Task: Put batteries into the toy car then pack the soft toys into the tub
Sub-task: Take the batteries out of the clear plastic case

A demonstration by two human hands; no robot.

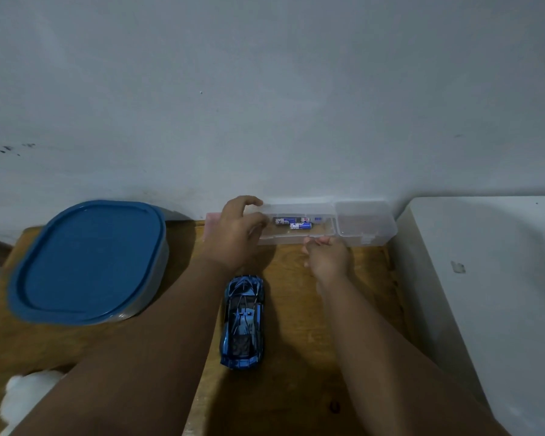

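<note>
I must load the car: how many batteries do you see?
2, both in the clear plastic box: one battery nearer the wall, another battery just in front; more may be hidden.

Left hand (238,234) and right hand (328,256) outstretched, fingers curled.

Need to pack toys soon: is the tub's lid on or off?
On. The blue lid sits flat over the tub, covering it.

Bare wooden tabletop (312,357) lies open right of the glossy blue toy car (243,322); left of it the blue-lidded oval plastic tub (88,262) blocks; beyond it the clear plastic battery box (299,225) lines the wall; farther right, a white cabinet (485,294).
</note>
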